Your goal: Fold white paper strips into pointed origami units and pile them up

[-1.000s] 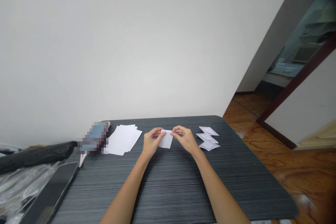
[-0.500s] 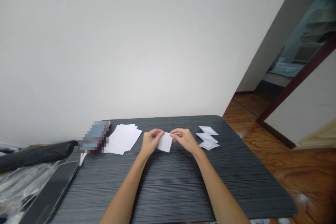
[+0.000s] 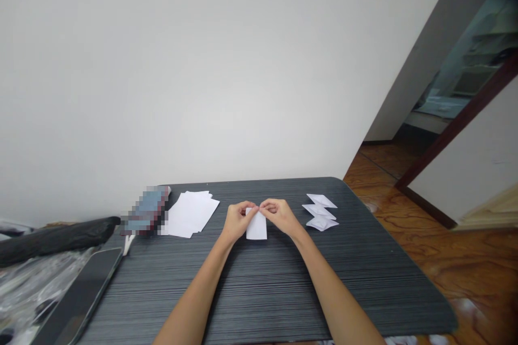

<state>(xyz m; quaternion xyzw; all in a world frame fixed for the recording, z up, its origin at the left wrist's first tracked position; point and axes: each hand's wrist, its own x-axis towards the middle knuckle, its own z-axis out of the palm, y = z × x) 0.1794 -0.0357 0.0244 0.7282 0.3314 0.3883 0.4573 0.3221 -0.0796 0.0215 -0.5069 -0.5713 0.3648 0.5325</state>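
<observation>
A small white piece of paper (image 3: 256,227) is held up over the middle of the dark table (image 3: 267,291). My left hand (image 3: 238,218) pinches its upper edge from the left, thumb on the near side. From the right, my right hand (image 3: 280,214) pinches the same edge, and the fingertips of both hands nearly meet there. Whether the sheet is folded double cannot be made out. To the right of my right hand lie several folded white paper pieces (image 3: 320,211) with pointed ends, in an overlapping column. Left of my left hand rests a loose stack of white paper sheets (image 3: 193,213).
A pixelated blue and red object (image 3: 146,210) sits at the table's back left. A dark phone-like slab (image 3: 79,296) lies at the left edge, beside clear plastic wrap (image 3: 36,285) and a long black bundle (image 3: 56,240). A white wall (image 3: 243,75) stands behind the table.
My hands have come closer together along the paper's upper edge. The paper has turned from tilted to nearly straight and shifted slightly toward me.
</observation>
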